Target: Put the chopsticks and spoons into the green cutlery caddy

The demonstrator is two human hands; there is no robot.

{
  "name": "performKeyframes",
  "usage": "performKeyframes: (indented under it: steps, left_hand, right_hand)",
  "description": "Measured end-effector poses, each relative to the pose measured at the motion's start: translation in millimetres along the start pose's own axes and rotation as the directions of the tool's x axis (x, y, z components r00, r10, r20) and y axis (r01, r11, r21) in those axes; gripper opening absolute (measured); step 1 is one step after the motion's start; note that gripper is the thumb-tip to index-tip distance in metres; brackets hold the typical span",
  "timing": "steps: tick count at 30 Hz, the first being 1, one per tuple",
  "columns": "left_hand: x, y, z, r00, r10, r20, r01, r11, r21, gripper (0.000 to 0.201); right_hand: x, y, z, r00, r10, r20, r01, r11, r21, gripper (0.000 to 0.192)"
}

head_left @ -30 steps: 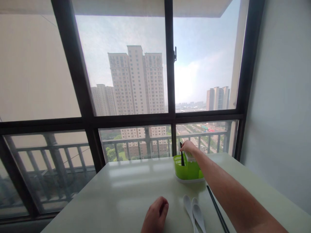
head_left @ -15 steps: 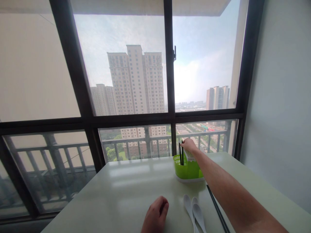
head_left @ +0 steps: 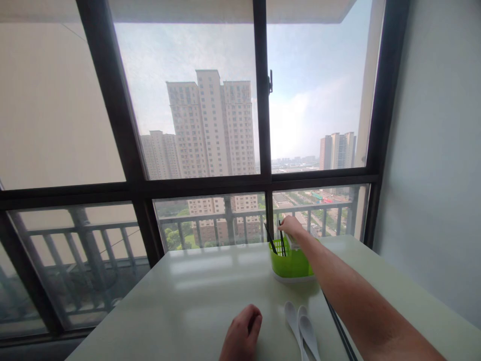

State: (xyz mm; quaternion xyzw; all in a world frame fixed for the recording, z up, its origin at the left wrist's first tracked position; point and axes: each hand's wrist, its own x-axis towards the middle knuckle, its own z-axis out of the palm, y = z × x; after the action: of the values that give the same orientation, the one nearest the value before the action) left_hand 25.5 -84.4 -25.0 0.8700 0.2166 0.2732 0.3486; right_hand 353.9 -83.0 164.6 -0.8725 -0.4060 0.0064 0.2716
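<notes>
My right hand reaches over the green utensil basket at the table's far side. Its fingertips are closed at the upper part of a black chopstick standing inside the basket. A second black chopstick leans left against the basket's rim. My left hand rests on the table near its front, fingers curled, with nothing visible in it. To the right of that hand lie white spoons, partly overlapping. More black chopsticks lie on the table, partly hidden by my right forearm.
The pale glossy table reaches to a dark-framed window. A white wall stands on the right. The basket has a white base and a divider; part of its inside is hidden behind my right hand.
One chopstick in the basket has tipped from upright to leaning left. My right hand has shifted slightly down at the other chopstick. My left hand stays almost still.
</notes>
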Motion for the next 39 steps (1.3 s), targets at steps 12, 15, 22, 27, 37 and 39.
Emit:
performKeyframes:
  steps: [12,15,22,27,37,39]
  left_hand:
    - [-1.5,3.6,-0.8,1.000,-0.023,0.017,0.023,1.000,0.017,0.029]
    - [-1.1,5.3,-0.6,1.000,-0.018,0.016,0.018,1.000,0.010,0.028]
    - [-0.3,3.2,-0.5,1.000,-0.009,0.002,0.009,1.000,0.000,0.029]
    - [0.2,2.9,-0.2,1.000,-0.013,0.001,0.013,1.000,-0.003,0.029]
    - [0.6,1.2,-0.1,1.000,-0.003,-0.004,0.003,1.000,-0.007,0.030]
    - [1.2,1.7,-0.1,1.000,0.009,-0.002,-0.009,1.000,-0.018,0.030]
  right_hand:
    - [-9.9,-31.8,8.0,0.811,-0.572,0.120,0.581,0.767,-0.271,0.031]
    - [-7.6,-24.7,8.1,0.827,-0.549,0.123,0.555,0.762,-0.333,0.031]
    - [1.5,-9.1,6.8,0.906,-0.410,0.107,0.418,0.821,-0.390,0.043]
    - [-0.3,-6.5,5.6,0.932,-0.347,0.105,0.361,0.860,-0.360,0.037]
    - [-67.0,0.5,-58.0,0.932,-0.245,-0.269,0.184,0.955,-0.233,0.042]
    - [-100.0,29.2,-64.8,0.917,-0.112,-0.382,0.055,0.986,-0.156,0.044]
